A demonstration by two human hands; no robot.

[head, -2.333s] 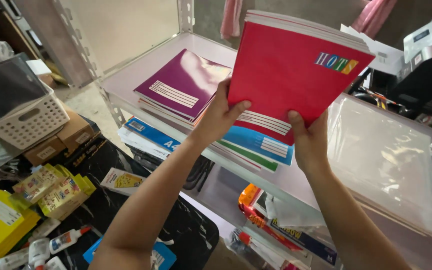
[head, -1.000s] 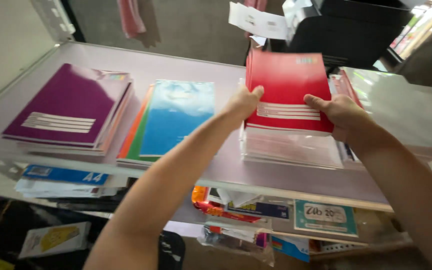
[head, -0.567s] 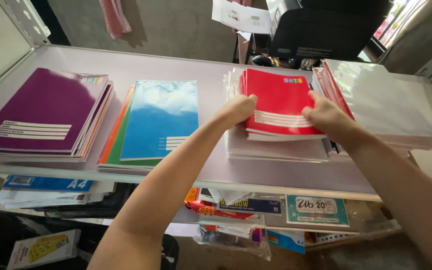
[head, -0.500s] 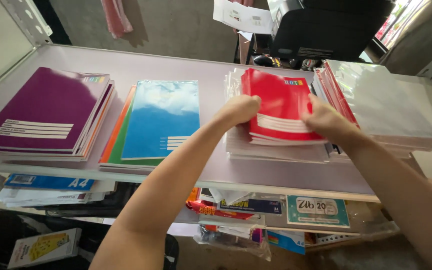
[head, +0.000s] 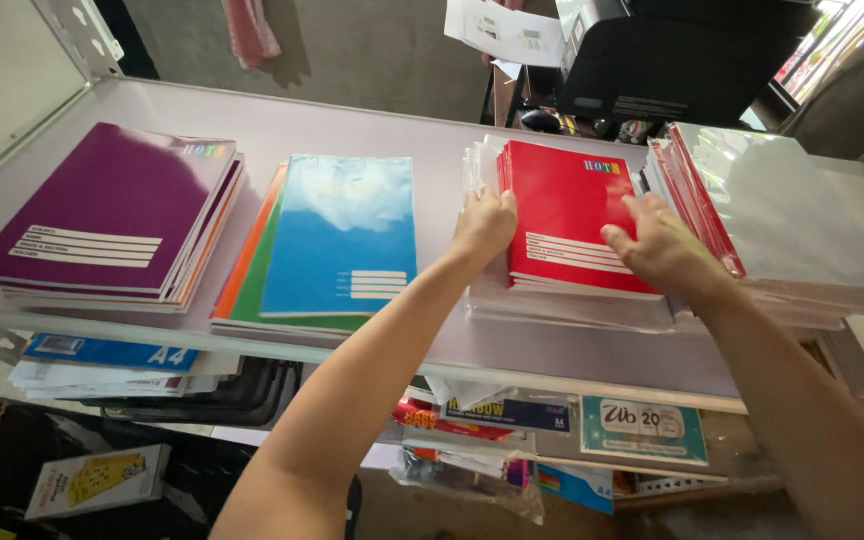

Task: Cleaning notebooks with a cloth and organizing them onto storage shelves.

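Observation:
A stack of red notebooks [head: 562, 205] lies flat on a plastic-wrapped pile [head: 572, 305] on the pale shelf [head: 332, 125]. My left hand [head: 484, 225] grips the red stack's left edge, fingers curled over it. My right hand [head: 664, 248] rests on the stack's right side with fingers spread, touching the cover. Both arms reach in from the bottom of the view.
A purple notebook pile [head: 112, 215] lies at the shelf's left and a blue-topped pile [head: 337, 235] beside it. Clear-wrapped red notebooks [head: 782, 215] lie at the right. A black printer [head: 682, 55] stands behind. Paper packs [head: 102, 360] and boxes fill the lower shelf.
The red notebooks, earlier held up in the air, have come down onto the wrapped pile. Both hands have settled at the stack's sides.

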